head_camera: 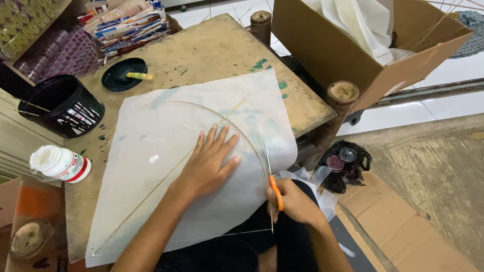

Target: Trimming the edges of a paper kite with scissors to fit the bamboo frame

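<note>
Bucket [60,106], glue bottle [59,163] beside paper [151,166]

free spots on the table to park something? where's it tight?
Bare wood at the table's far end, between the black lid and the paper sheet. A narrower strip right of the sheet, toward the post. Crowded: left edge, with black bucket and white bottle. Left hand and right hand with scissors occupy the sheet.

We see thin translucent matt paper [166,166] on a rough, paint-stained wood table [212,50]; scissors [272,184] with metal blades and orange plastic handles; matt cardboard box [322,45]; glossy black plastic bucket [63,106].
</note>
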